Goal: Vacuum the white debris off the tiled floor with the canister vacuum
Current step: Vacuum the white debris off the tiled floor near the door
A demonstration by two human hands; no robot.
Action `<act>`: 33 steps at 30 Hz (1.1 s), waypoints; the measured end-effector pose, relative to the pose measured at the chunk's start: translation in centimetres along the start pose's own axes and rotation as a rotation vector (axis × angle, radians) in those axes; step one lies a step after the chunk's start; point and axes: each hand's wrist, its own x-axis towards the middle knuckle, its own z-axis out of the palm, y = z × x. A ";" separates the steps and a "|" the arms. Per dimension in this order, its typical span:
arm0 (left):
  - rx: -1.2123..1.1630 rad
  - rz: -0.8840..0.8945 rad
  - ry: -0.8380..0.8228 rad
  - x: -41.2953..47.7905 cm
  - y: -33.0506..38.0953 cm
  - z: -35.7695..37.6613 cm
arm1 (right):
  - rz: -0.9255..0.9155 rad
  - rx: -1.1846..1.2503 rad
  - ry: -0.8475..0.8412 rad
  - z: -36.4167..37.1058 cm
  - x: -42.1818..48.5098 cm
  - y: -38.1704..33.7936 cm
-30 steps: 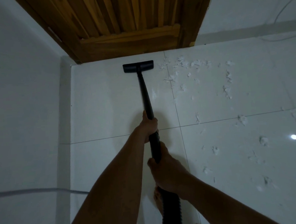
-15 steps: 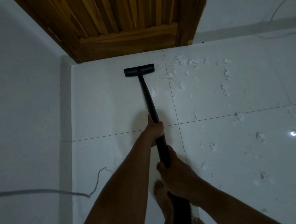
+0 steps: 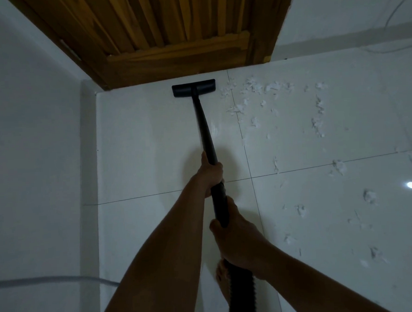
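Note:
I hold a black vacuum wand (image 3: 204, 129) with both hands. My left hand (image 3: 211, 173) grips the wand halfway down; my right hand (image 3: 236, 236) grips it lower, where the ribbed hose (image 3: 241, 293) begins. The flat black floor head (image 3: 193, 88) lies on the white tiled floor (image 3: 146, 140), close to the foot of the wooden door. White debris (image 3: 256, 90) is scattered just right of the head and across the tiles on the right (image 3: 318, 120). The canister is out of sight.
A brown wooden door (image 3: 168, 32) closes the far side. A white wall (image 3: 25, 142) runs along the left, with a grey cable (image 3: 51, 280) crossing it low down. A bare foot (image 3: 223, 282) stands under the hose. A thin wire (image 3: 396, 6) hangs at the far right wall.
The floor head has pushed forward again to the foot of the door after a short pull back. Both hands kept their grip on the wand.

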 end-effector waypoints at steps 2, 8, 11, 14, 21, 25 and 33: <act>0.012 0.006 0.004 0.4 0.4 -0.4 | -0.007 0.001 0.001 0.1 0.7 -0.4; -0.018 0.000 0.005 0.4 1.5 -0.5 | -0.040 -0.008 0.049 -0.2 0.5 -1.0; -0.033 -0.009 -0.015 -0.6 1.5 0.4 | -0.053 -0.014 0.055 -0.7 -0.6 -0.8; -0.038 -0.016 -0.025 -1.2 1.7 1.3 | -0.064 -0.011 0.065 -1.4 -1.1 -0.7; -0.002 -0.011 -0.011 0.9 3.3 1.6 | -0.050 0.031 0.076 -2.5 1.0 -1.2; 0.015 0.005 0.003 2.8 4.1 1.0 | -0.015 0.054 0.066 -2.5 3.1 -1.6; 0.017 0.009 0.029 3.6 4.0 0.6 | 0.016 0.069 0.017 -2.3 4.2 -1.6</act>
